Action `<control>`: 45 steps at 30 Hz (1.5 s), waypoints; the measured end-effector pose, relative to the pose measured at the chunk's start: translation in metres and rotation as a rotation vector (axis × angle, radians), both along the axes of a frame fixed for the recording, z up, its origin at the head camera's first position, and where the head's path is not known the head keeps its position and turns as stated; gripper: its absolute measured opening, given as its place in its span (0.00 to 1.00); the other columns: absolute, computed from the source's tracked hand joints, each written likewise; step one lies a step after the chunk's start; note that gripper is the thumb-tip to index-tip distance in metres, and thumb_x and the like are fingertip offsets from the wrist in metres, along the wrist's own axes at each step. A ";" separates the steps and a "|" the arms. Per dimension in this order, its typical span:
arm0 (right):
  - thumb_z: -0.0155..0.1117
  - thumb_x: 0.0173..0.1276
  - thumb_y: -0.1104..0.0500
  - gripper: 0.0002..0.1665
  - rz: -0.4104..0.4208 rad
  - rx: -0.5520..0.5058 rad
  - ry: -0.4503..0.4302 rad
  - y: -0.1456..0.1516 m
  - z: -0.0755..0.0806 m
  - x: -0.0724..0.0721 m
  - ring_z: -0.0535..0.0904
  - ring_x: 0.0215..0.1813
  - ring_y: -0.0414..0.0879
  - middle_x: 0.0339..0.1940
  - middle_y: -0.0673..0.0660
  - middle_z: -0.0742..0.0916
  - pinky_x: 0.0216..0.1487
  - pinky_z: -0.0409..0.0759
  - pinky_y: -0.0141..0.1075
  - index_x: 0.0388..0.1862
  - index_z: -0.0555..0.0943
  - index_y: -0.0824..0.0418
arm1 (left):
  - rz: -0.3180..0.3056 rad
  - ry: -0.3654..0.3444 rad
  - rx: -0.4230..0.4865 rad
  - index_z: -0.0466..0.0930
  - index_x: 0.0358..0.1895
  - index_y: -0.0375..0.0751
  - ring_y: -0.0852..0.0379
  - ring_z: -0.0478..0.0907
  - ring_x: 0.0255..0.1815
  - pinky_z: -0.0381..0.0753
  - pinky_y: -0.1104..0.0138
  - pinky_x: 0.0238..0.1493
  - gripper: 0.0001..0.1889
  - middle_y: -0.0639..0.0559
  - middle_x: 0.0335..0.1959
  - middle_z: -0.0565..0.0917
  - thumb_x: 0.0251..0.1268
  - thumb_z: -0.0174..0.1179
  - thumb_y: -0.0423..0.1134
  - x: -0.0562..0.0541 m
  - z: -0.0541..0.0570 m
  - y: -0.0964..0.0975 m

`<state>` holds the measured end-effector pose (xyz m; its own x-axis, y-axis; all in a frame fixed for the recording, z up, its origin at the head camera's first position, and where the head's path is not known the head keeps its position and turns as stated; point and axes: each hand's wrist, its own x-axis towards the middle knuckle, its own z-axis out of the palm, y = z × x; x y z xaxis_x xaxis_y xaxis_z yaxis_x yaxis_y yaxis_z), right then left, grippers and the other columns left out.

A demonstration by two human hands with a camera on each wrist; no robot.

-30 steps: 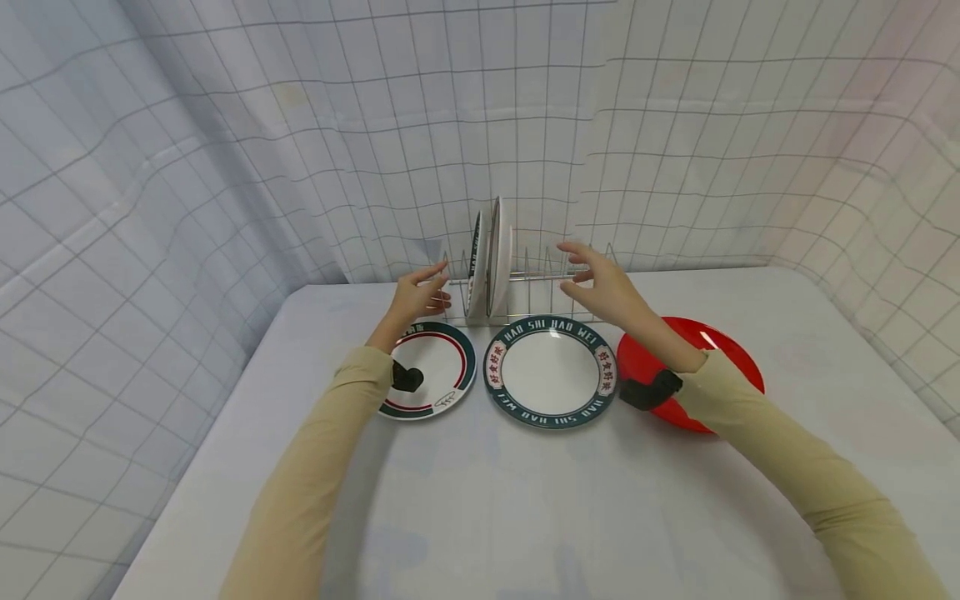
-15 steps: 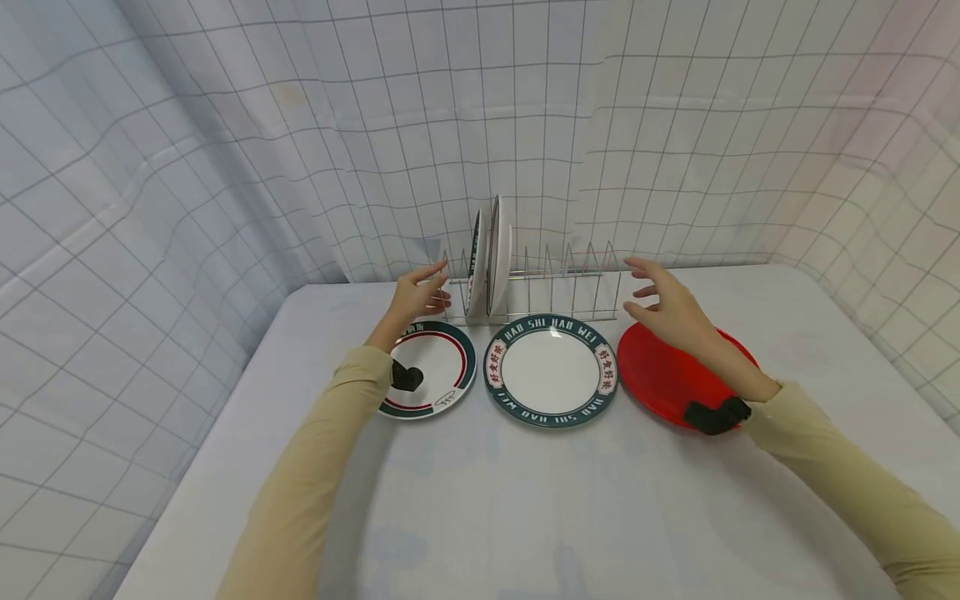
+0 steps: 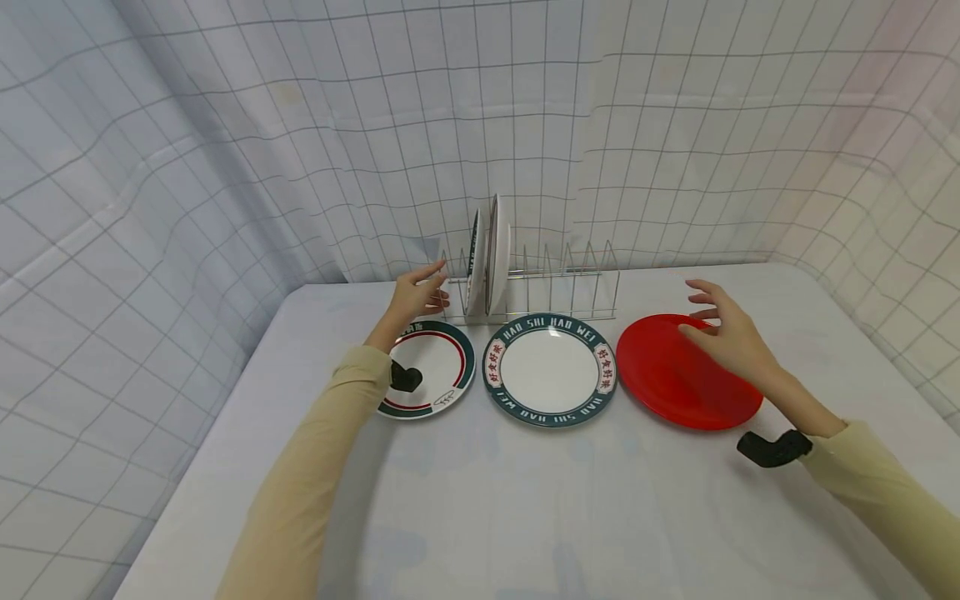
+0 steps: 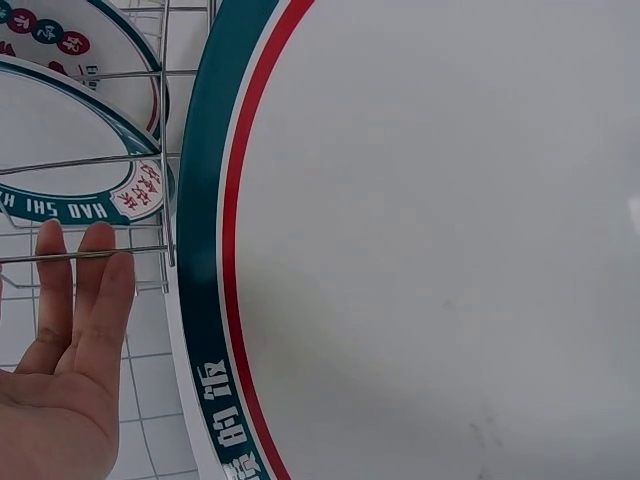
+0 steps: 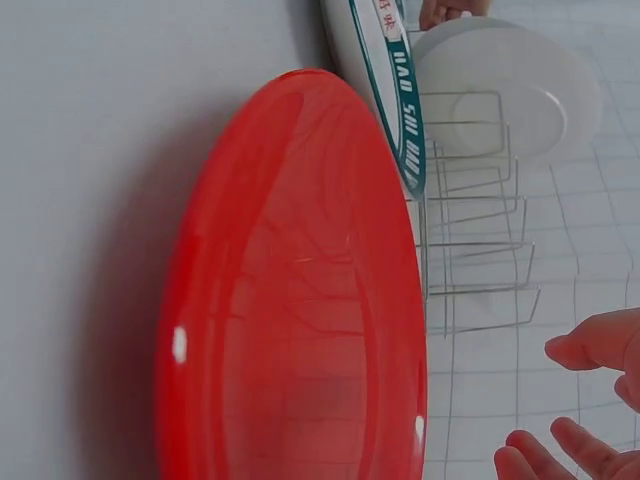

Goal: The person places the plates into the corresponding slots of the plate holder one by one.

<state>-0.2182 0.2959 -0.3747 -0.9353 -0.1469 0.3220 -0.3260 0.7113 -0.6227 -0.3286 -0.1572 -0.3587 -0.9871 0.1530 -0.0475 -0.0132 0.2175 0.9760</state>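
Observation:
My left hand (image 3: 417, 298) is at the left end of the wire dish rack (image 3: 555, 317). In the left wrist view its fairly straight fingers (image 4: 92, 310) lie against an end wire. Two plates stand upright in the rack's left part: a green-rimmed plate (image 3: 475, 262) and a larger white-backed plate (image 3: 500, 258). My right hand (image 3: 731, 333) hovers over the right side of a red plate (image 3: 675, 367), fingers loosely bent and holding nothing. Under my left wrist lies a white plate with green and red rings (image 3: 435, 367), partly covered by the wrist strap.
A green-rimmed plate with lettering (image 3: 551, 371) lies flat between the ringed plate and the red one, in front of the rack. A white cloth covers the table (image 3: 525, 508). Grid-patterned curtains (image 3: 525, 108) hang behind and on both sides.
My right hand has moved right and toward me, from over the rack's right part to over the red plate. The left hand and the plates keep their places.

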 end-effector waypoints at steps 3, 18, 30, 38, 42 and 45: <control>0.63 0.67 0.65 0.40 -0.008 0.017 -0.016 0.010 -0.004 0.006 0.76 0.53 0.67 0.62 0.74 0.73 0.49 0.81 0.53 0.74 0.57 0.64 | -0.005 0.005 0.006 0.63 0.71 0.42 0.49 0.84 0.34 0.76 0.45 0.58 0.24 0.34 0.36 0.82 0.75 0.50 0.39 0.000 -0.001 -0.001; 0.63 0.68 0.59 0.42 -0.094 0.030 -0.172 0.062 -0.028 0.025 0.68 0.56 0.75 0.63 0.80 0.68 0.52 0.72 0.69 0.74 0.54 0.68 | -0.007 0.068 -0.048 0.64 0.72 0.47 0.51 0.84 0.35 0.83 0.53 0.51 0.25 0.32 0.39 0.82 0.75 0.49 0.44 -0.010 -0.015 -0.003; 0.61 0.70 0.54 0.44 -0.045 -0.057 -0.405 0.082 -0.033 0.027 0.66 0.61 0.75 0.65 0.80 0.66 0.46 0.85 0.50 0.74 0.49 0.69 | -0.009 0.052 -0.041 0.63 0.72 0.45 0.48 0.84 0.36 0.81 0.51 0.53 0.24 0.31 0.39 0.82 0.75 0.49 0.43 -0.007 -0.011 -0.001; 0.60 0.70 0.52 0.45 -0.032 -0.059 -0.475 0.087 -0.041 0.025 0.67 0.61 0.71 0.64 0.79 0.67 0.39 0.84 0.31 0.75 0.49 0.68 | -0.023 0.048 -0.046 0.61 0.72 0.42 0.31 0.78 0.49 0.78 0.47 0.57 0.24 0.19 0.48 0.76 0.76 0.47 0.41 0.003 0.000 0.002; 0.62 0.70 0.52 0.43 -0.034 -0.050 -0.476 0.087 -0.043 0.023 0.76 0.53 0.59 0.62 0.79 0.70 0.37 0.82 0.29 0.73 0.52 0.68 | -0.023 0.049 -0.044 0.61 0.72 0.43 0.30 0.78 0.50 0.78 0.48 0.57 0.24 0.20 0.47 0.76 0.76 0.47 0.41 0.002 -0.001 0.002; 0.63 0.69 0.53 0.42 -0.034 -0.058 -0.478 0.087 -0.043 0.021 0.78 0.44 0.43 0.60 0.79 0.73 0.34 0.81 0.31 0.71 0.55 0.68 | -0.025 0.051 -0.047 0.61 0.72 0.43 0.30 0.77 0.50 0.78 0.48 0.56 0.24 0.22 0.46 0.76 0.76 0.47 0.41 0.001 -0.002 0.001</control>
<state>-0.1967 0.3828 -0.4180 -0.9844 -0.1078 -0.1390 0.0297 0.6767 -0.7357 -0.3272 -0.1562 -0.3607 -0.9842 0.1769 -0.0054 0.0419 0.2627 0.9640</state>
